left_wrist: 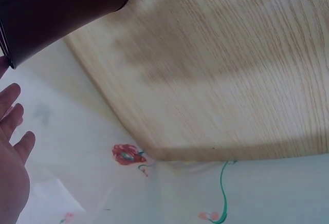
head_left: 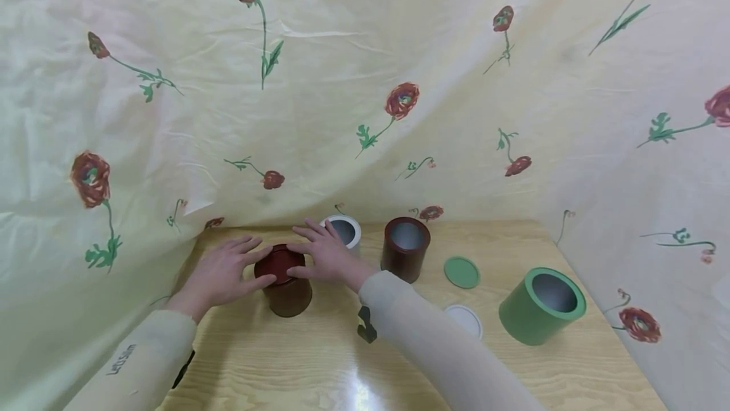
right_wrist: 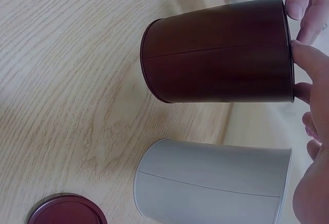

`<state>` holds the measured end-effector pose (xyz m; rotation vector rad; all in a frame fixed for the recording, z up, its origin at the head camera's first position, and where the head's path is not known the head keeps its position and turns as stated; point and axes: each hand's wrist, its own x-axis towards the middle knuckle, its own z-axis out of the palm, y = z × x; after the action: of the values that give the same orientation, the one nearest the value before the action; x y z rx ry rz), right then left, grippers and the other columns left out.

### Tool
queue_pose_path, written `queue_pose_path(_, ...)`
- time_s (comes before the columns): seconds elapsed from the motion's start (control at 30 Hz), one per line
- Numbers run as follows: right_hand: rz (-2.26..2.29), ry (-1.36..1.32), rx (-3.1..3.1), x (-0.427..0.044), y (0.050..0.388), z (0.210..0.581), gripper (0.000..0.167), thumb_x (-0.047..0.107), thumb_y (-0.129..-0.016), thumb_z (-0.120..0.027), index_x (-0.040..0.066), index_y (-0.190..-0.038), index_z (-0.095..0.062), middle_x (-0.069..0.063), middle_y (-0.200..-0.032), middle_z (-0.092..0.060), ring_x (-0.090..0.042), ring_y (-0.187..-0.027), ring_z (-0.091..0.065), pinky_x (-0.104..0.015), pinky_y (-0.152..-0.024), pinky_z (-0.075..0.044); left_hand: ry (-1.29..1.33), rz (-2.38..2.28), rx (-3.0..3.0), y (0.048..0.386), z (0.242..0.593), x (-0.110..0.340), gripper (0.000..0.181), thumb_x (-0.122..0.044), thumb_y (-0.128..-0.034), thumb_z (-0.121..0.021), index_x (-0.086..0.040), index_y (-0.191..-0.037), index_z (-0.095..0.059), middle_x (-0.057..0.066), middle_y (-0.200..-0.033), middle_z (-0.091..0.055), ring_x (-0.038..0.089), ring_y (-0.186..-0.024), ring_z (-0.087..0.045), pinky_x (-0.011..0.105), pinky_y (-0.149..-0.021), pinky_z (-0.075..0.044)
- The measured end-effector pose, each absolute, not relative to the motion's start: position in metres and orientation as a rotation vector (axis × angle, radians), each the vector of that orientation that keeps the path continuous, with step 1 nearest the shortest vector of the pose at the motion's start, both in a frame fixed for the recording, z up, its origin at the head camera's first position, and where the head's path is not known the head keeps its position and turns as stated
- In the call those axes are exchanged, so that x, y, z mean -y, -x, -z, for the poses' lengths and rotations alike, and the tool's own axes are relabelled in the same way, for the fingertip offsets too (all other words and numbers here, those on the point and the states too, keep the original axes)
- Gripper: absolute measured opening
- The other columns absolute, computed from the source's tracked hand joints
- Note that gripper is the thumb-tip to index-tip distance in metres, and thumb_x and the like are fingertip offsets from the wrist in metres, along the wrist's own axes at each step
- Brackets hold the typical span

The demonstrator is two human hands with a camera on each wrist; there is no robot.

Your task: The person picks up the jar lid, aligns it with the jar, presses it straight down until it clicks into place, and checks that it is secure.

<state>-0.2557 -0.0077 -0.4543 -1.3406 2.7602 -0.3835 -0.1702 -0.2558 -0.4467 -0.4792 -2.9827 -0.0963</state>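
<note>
A dark red tin (head_left: pixel 289 298) stands upright at the left of the table, with a dark red lid (head_left: pixel 278 263) on its top. My left hand (head_left: pixel 224 270) reaches its left side, fingers extended and thumb at the lid's near edge. From the right, my right hand (head_left: pixel 327 256) touches the lid, thumb and fingers spread. In the right wrist view, fingertips of both hands meet the rim of the tin (right_wrist: pixel 216 54). The left wrist view shows only part of the left hand (left_wrist: pixel 13 167) beside the tin (left_wrist: pixel 61 13). Just behind the right hand is an open white tin (head_left: pixel 354 246).
Another dark red tin (head_left: pixel 403 259) stands open at the back. To the right are a green lid (head_left: pixel 462 272), a white lid (head_left: pixel 464 319) partly behind my sleeve, and an open green tin (head_left: pixel 525 313). A second dark red lid (right_wrist: pixel 67 213) lies on the table. Flowered cloth (head_left: pixel 319 113) hangs around it.
</note>
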Motion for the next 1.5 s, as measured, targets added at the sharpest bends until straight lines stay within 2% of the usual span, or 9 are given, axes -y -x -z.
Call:
queue_pose_path(0.47, 0.171, 1.329, -2.807, 0.011, 0.245, 0.441, 0.064, 0.063, -0.102, -0.063, 0.03, -0.156, -0.057, 0.004, -0.174, -0.034, -0.023, -0.166, -0.014, -0.054, -0.134, -0.01, 0.51, 0.135, 2.98, 0.168, 0.448, 0.254, 0.073, -0.065, -0.098, -0.066, -0.015, -0.15, -0.064, 0.021, -0.156, -0.056, 0.049, -0.146, -0.048, 0.068, -0.117, -0.04)
queue_pose_path(0.83, 0.094, 1.35, -2.819, 0.01, 0.243, 0.44, 0.064, 0.064, -0.101, -0.062, 0.029, -0.155, -0.059, 0.003, -0.173, -0.035, -0.025, -0.165, -0.016, -0.056, -0.133, -0.014, 0.523, 0.139, 2.979, 0.167, 0.449, 0.25, 0.07, -0.062, -0.0974, -0.068, -0.015, -0.149, -0.066, 0.021, -0.155, -0.057, 0.049, -0.146, -0.048, 0.068, -0.116, -0.042)
queue_pose_path(1.0, 0.106, 1.326, -2.842, 0.011, 0.243, 0.443, 0.063, 0.064, -0.103, -0.06, 0.031, -0.156, -0.058, 0.002, -0.173, -0.036, -0.027, -0.165, -0.017, -0.057, -0.133, -0.016, 0.52, 0.14, 2.981, 0.168, 0.445, 0.249, 0.068, -0.06, -0.0971, -0.07, -0.014, -0.147, -0.067, 0.024, -0.154, -0.057, 0.051, -0.143, -0.05, 0.068, -0.115, -0.042)
queue_pose_path(1.27, 0.193, 1.34, -2.866, 0.008, 0.247, 0.449, 0.062, 0.062, -0.104, -0.059, 0.031, -0.157, -0.057, -0.001, -0.171, -0.041, -0.027, -0.164, -0.021, -0.055, -0.133, -0.016, 0.47, 0.215, 2.978, 0.167, 0.448, 0.252, 0.071, -0.061, -0.0965, -0.07, -0.013, -0.149, -0.065, 0.024, -0.156, -0.056, 0.051, -0.146, -0.046, 0.07, -0.116, -0.04)
queue_pose_path(1.5, 0.263, 1.343, -2.884, -0.011, 0.254, 0.445, 0.06, 0.061, -0.103, -0.063, 0.029, -0.154, -0.061, -0.001, -0.17, -0.042, -0.025, -0.164, -0.021, -0.054, -0.134, -0.012, 0.5, 0.201, 2.938, 0.172, 0.438, 0.247, 0.07, -0.062, -0.0954, -0.071, -0.014, -0.146, -0.068, 0.022, -0.157, -0.054, 0.049, -0.148, -0.045, 0.07, -0.115, -0.042)
